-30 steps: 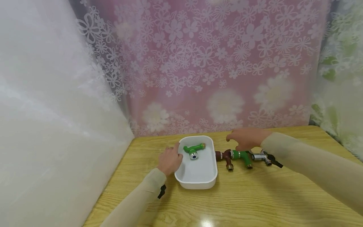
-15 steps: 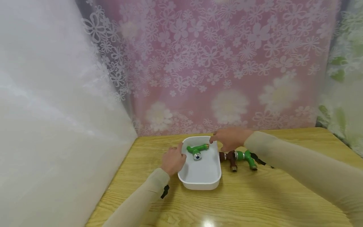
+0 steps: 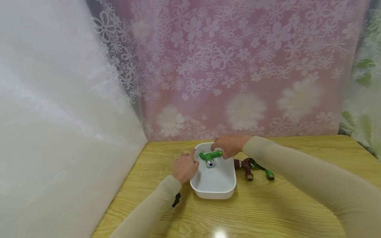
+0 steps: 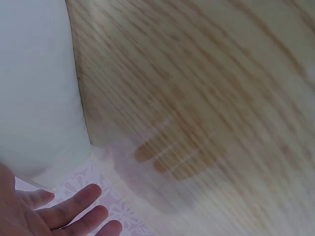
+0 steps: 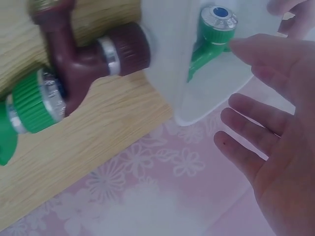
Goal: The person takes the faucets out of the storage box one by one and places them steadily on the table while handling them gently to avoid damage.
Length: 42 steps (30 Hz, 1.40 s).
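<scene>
A white basin (image 3: 212, 185) stands on the wooden table. Inside it, towards the far end, lies a green faucet (image 3: 210, 159) with a silver-ringed knob; the knob also shows in the right wrist view. My left hand (image 3: 185, 167) is at the basin's left rim, its thumb towards the inside; in the left wrist view the other fingers (image 4: 74, 206) extend loosely beside the wall. My right hand (image 3: 231, 144) hovers over the basin's far right corner, close to the faucet's brass end. Its fingers are spread and hold nothing in the right wrist view.
Right of the basin lies a brown faucet (image 3: 247, 166), its ribbed knob close to the basin wall. Another green faucet (image 3: 270, 175) lies beyond it, partly hidden by the right arm. Flowered pink sheeting (image 3: 208, 66) hangs behind the table, with white sheeting (image 3: 53, 115) at the left.
My right hand has moved left from above the row of faucets to over the basin. The chrome faucet at the right is now hidden behind my right arm. My left hand stays at the rim.
</scene>
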### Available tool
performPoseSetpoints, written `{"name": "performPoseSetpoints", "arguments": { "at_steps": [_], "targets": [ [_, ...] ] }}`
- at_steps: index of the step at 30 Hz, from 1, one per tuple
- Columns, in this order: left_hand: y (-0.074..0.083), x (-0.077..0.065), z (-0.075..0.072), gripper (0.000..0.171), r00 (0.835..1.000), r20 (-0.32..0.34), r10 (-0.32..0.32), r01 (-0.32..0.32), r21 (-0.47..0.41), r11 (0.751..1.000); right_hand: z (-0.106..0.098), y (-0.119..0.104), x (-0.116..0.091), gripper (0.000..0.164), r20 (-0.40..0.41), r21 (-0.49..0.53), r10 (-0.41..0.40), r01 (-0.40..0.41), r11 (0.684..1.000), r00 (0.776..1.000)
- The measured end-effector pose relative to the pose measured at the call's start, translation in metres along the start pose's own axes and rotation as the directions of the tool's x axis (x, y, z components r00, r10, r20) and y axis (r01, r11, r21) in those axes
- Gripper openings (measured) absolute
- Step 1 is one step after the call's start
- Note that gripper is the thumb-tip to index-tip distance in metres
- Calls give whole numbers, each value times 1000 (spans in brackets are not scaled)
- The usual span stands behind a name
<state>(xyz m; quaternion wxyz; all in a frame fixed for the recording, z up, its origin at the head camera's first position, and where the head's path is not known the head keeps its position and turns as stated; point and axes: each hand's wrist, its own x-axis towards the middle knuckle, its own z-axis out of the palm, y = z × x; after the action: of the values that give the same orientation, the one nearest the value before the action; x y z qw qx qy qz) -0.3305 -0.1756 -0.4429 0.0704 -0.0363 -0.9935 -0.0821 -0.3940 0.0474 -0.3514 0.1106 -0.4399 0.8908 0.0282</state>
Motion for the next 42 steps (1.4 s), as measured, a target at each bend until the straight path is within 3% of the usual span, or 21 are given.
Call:
{"name": "performPoseSetpoints", "arguments": {
  "at_steps": [5, 18, 36, 42],
  "targets": [
    [3, 0, -2, 56, 1000, 24, 4, -4, -2, 1000, -1, -6, 10, 53, 14, 15, -3, 2, 1000, 1000],
    [1, -2, -2, 55, 1000, 2, 9, -9, -4, 1000, 8, -15, 36, 53, 59, 14, 19, -20, 1000, 998],
    [2, -3, -4, 53, 1000, 3, 17, -17, -17, 1000, 22, -18, 54, 50, 133, 113, 55, -70, 991, 990],
    [0, -3, -1, 53, 1000, -16, 23, -24, -21, 999, 24, -21, 57, 51, 145, 97, 54, -68, 993, 988]
  ]
}}
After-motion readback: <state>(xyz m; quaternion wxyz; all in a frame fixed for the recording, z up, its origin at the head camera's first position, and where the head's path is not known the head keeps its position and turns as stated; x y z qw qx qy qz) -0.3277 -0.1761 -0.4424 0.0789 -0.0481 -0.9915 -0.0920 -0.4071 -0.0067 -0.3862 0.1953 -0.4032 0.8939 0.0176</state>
